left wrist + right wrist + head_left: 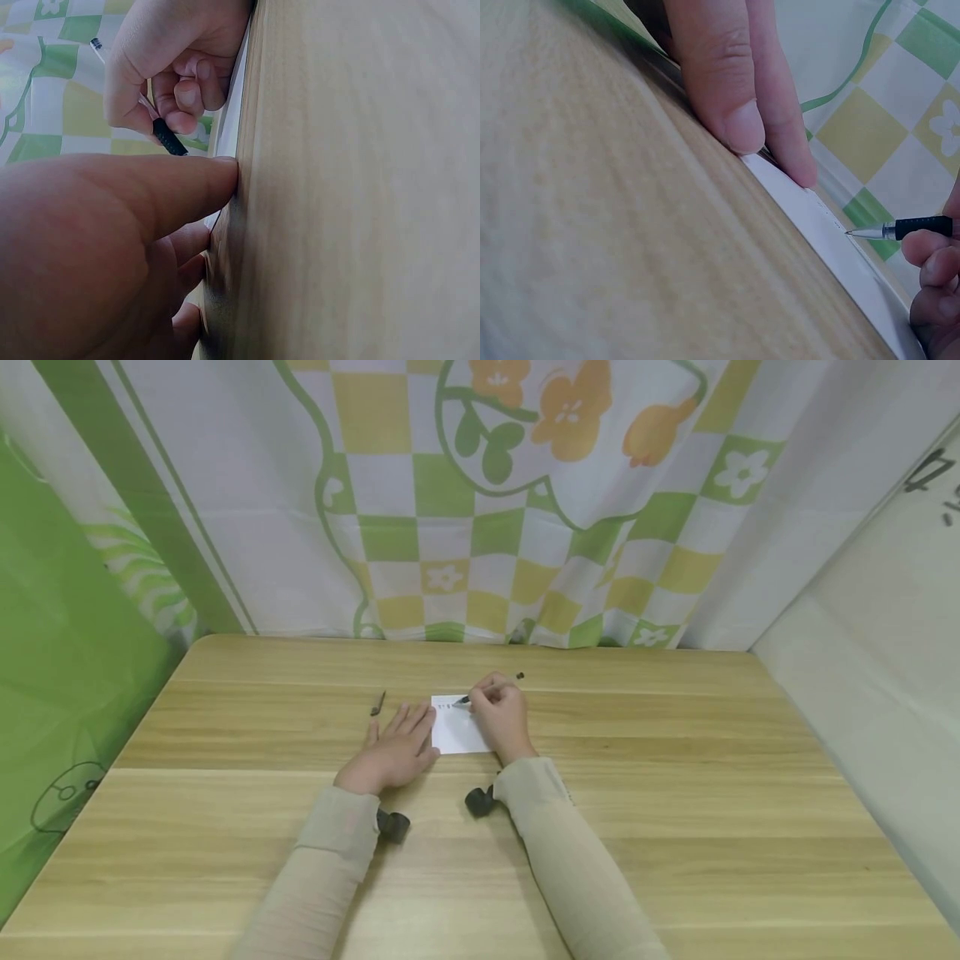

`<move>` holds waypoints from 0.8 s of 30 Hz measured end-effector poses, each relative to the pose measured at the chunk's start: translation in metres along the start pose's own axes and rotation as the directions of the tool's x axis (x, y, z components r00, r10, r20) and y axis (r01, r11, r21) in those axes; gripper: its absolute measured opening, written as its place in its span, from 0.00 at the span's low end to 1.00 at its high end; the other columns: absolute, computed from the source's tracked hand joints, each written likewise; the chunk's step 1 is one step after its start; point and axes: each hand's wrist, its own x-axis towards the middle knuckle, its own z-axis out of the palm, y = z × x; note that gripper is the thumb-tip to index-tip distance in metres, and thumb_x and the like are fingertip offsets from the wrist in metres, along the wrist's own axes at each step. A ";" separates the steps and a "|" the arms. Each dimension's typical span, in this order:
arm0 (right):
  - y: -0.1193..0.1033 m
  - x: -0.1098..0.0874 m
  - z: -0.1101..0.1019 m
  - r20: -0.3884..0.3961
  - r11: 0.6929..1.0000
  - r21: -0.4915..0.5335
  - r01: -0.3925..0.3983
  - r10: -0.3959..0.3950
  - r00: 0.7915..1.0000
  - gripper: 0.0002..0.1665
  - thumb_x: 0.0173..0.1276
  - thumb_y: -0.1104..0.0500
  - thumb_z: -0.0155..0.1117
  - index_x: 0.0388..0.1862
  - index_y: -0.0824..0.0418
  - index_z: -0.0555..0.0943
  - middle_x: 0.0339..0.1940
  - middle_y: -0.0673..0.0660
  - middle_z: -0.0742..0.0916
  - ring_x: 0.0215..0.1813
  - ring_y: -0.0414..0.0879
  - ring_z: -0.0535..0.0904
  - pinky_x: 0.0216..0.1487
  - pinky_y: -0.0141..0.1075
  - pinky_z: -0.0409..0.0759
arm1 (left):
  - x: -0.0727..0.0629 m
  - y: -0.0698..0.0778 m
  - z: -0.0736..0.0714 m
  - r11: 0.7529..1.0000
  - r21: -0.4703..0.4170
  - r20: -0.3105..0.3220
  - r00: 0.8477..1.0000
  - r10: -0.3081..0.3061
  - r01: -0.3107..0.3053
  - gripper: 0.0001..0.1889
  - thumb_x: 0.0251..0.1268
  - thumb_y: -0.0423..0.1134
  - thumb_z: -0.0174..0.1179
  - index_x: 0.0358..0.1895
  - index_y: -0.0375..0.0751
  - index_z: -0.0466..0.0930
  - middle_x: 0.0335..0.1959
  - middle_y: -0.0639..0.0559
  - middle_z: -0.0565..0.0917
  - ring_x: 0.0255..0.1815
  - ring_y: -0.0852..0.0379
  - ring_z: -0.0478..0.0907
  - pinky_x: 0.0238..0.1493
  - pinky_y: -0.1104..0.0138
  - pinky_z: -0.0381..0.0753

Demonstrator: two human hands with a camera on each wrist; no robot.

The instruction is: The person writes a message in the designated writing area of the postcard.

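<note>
A small white sheet of paper (459,735) lies on the wooden table, with a short row of dark marks near its top edge. My right hand (501,714) pinches a pen (922,227) with a black grip, its tip at the row of marks. The pen's back end points up and away to the right in the head view. My left hand (393,752) rests flat with fingers spread, and its thumb (202,187) and fingertips press the paper's left edge. In the right wrist view only part of the right hand's fingers (934,274) shows.
A dark pen cap (378,703) lies on the table (675,793) just beyond the left hand. A checked curtain (442,535) hangs along the far edge. Green cloth (67,635) borders the left side, and a pale wall (877,585) the right. Each wrist carries a black camera (480,802).
</note>
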 end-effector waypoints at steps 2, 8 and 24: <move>0.000 0.000 0.000 0.002 1.000 0.001 0.000 0.000 1.000 0.05 0.60 0.63 0.60 0.26 0.61 0.81 0.31 0.53 0.84 0.37 0.47 0.79 0.39 0.37 0.77 | 0.002 -0.002 0.002 1.000 -0.003 -0.003 1.000 0.000 0.000 0.38 0.81 0.56 0.42 0.83 0.46 0.39 0.84 0.52 0.36 0.83 0.44 0.28 0.72 0.34 0.21; -0.001 -0.001 0.000 0.000 1.000 0.000 -0.001 0.001 1.000 0.05 0.60 0.63 0.59 0.26 0.61 0.81 0.31 0.54 0.84 0.36 0.47 0.79 0.38 0.37 0.77 | 0.003 -0.003 0.003 1.000 0.004 -0.002 1.000 0.000 0.000 0.38 0.81 0.56 0.42 0.83 0.46 0.38 0.84 0.52 0.36 0.83 0.44 0.28 0.73 0.34 0.22; -0.001 0.000 0.000 -0.007 1.000 -0.020 -0.001 0.001 1.000 0.07 0.59 0.62 0.59 0.23 0.60 0.81 0.32 0.52 0.84 0.39 0.47 0.79 0.41 0.38 0.76 | 0.005 -0.004 0.004 1.000 0.010 -0.005 1.000 -0.001 0.001 0.38 0.81 0.56 0.41 0.83 0.46 0.38 0.84 0.52 0.35 0.83 0.44 0.27 0.73 0.34 0.22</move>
